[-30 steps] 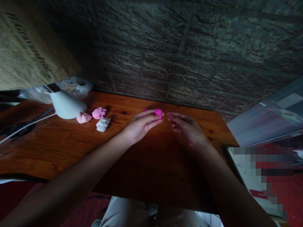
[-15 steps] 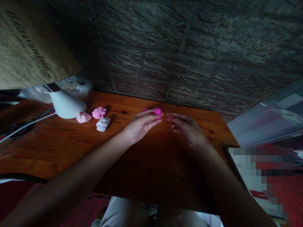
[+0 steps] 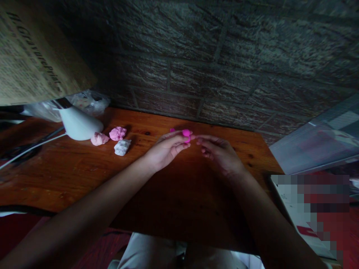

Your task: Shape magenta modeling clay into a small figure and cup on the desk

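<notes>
My left hand (image 3: pixel 165 151) is closed on a bright pink lump of modelling clay (image 3: pixel 186 133), which shows as rounded bulges between thumb and fingers. Another bit of the same pink (image 3: pixel 172 130) peeks out behind the left fingers; whether it is joined to the lump is hidden. My right hand (image 3: pixel 218 151) is held just right of the clay, thumb and forefinger drawn together and the other fingers curled. Its forefinger tip reaches close to the clay; contact, or anything tiny in the pinch, cannot be made out.
Left on the wooden table (image 3: pixel 84 175) lie a pale pink lump (image 3: pixel 99 139), a pink lump (image 3: pixel 117 133) and a white lump (image 3: pixel 122 147), beside a lamp's white base (image 3: pixel 80 121). A brick-patterned wall (image 3: pixel 182 78) stands behind. A translucent bin (image 3: pixel 316 138) is at right.
My right forefinger has come slightly closer to the pink clay. The clay has shifted a little left in my left hand. The lumps on the table stay put.
</notes>
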